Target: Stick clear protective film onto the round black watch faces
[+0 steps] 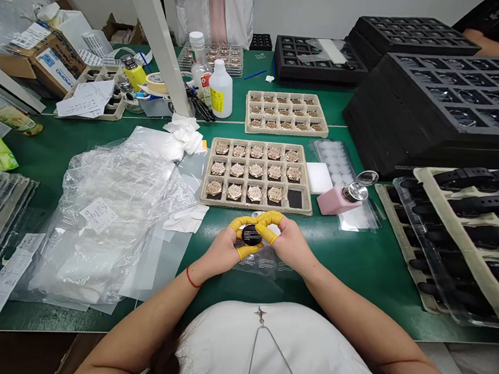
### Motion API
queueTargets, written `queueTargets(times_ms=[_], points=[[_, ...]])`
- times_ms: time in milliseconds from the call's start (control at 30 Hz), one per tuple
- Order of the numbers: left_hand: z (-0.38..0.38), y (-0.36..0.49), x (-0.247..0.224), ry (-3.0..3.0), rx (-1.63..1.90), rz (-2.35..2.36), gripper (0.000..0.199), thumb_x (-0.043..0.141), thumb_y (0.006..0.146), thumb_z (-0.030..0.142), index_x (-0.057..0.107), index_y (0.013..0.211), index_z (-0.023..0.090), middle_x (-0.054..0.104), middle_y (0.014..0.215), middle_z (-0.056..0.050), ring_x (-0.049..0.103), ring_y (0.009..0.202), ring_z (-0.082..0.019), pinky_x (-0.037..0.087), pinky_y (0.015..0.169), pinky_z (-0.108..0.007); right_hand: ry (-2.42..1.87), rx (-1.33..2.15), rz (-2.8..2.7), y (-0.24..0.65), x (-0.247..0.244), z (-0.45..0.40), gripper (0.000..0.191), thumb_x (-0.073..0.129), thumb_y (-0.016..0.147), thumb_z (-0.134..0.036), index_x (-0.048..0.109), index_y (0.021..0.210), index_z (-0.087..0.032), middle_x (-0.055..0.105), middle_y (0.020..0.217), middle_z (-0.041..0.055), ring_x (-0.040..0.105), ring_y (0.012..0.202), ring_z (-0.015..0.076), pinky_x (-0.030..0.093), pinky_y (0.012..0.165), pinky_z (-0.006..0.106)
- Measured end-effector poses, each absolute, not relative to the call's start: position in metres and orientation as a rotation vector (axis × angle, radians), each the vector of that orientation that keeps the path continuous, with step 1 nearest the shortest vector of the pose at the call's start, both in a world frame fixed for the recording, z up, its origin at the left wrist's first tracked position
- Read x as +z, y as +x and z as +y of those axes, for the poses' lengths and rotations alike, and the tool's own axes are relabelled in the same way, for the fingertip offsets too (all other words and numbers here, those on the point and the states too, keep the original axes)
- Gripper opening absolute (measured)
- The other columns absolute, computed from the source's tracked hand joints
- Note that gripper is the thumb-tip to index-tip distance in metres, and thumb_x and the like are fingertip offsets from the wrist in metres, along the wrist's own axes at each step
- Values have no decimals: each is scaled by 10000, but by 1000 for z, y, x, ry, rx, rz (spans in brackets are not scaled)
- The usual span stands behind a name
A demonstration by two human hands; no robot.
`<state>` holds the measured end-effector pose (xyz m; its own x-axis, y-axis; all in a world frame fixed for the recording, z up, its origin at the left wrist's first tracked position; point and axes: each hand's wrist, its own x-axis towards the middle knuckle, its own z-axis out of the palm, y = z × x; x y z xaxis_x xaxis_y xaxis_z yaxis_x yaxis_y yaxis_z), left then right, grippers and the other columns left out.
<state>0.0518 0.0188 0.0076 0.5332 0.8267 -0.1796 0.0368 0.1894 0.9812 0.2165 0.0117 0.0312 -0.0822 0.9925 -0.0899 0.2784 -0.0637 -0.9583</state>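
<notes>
Close to my body, both hands hold a small round watch piece with a black face and fine white print. My left hand grips its left side, with yellow finger cots on the fingertips. From the other side my right hand, in yellow cots too, pinches the upper right edge. Below the hands lies a clear plastic film with white print. Just beyond them, a beige compartment tray carries rose-gold watch cases; its near right compartment shows only a dark bottom.
A pink pump bottle and a white pad stand right of the tray. Clear plastic bags cover the left. Another watch tray, a white bottle and black foam trays sit farther back. Strap trays line the right.
</notes>
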Motion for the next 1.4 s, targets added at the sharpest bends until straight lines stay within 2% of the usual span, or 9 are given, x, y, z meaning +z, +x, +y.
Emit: queueTargets(times_ms=[100,200,333,500,700,833,967,1233,1400], points=[[19,53,10,1266,643,863,477,682,748,253,469,1174,219,629,1028,-54,623,879,-173,497,796,-307,-1467,1108,-1551,224,32,13,115,548,803,-310,611,771,-219,633,919,40,556,928,222,399,865,394],[20,53,11,1249,619,895,486,697,729,270,479,1160,221,622,982,-40,610,842,-163,492,757,-291,-1618,789,-1806,241,28,14,144,528,833,-312,627,902,-234,643,947,55,541,941,246,363,876,433],[21,53,9,1280,592,924,497,711,708,282,494,1150,213,605,927,-30,580,798,-146,472,722,-268,-1898,357,-2180,259,9,11,125,643,768,-291,637,853,-199,612,814,101,546,821,272,382,751,410],[20,53,10,1274,607,912,493,721,700,291,491,1128,211,597,918,-22,567,773,-134,468,703,-252,-2064,454,-2195,263,-9,3,56,609,791,-228,598,822,-183,560,811,104,550,756,267,390,624,355],[18,54,14,1333,607,927,444,697,723,299,503,1111,203,601,903,-24,567,765,-138,461,686,-248,-1675,538,-1868,253,18,-7,190,386,917,-241,558,995,-223,565,984,85,535,908,231,434,753,354],[17,52,12,1334,602,886,462,681,738,280,484,1148,201,612,888,-24,569,744,-140,460,659,-244,-1424,559,-2054,227,28,-18,220,383,917,-242,574,1026,-231,604,946,78,508,856,231,424,722,357],[17,51,9,1332,592,875,468,672,742,247,476,1164,196,616,874,-22,572,755,-143,459,651,-238,-1481,352,-2116,214,17,-13,236,364,895,-206,595,936,-182,587,847,107,458,780,246,394,652,362],[18,54,12,1348,604,898,497,687,722,275,488,1167,177,632,941,-41,584,794,-158,475,722,-273,-1342,466,-1966,234,18,9,204,405,898,-182,564,1024,-202,588,911,66,496,849,208,432,716,336],[19,53,10,1377,619,923,462,677,715,245,503,1140,186,632,949,-37,598,778,-152,480,687,-252,-1302,186,-2176,225,23,-10,235,434,855,-112,609,984,-203,584,869,77,456,790,217,398,655,334]])
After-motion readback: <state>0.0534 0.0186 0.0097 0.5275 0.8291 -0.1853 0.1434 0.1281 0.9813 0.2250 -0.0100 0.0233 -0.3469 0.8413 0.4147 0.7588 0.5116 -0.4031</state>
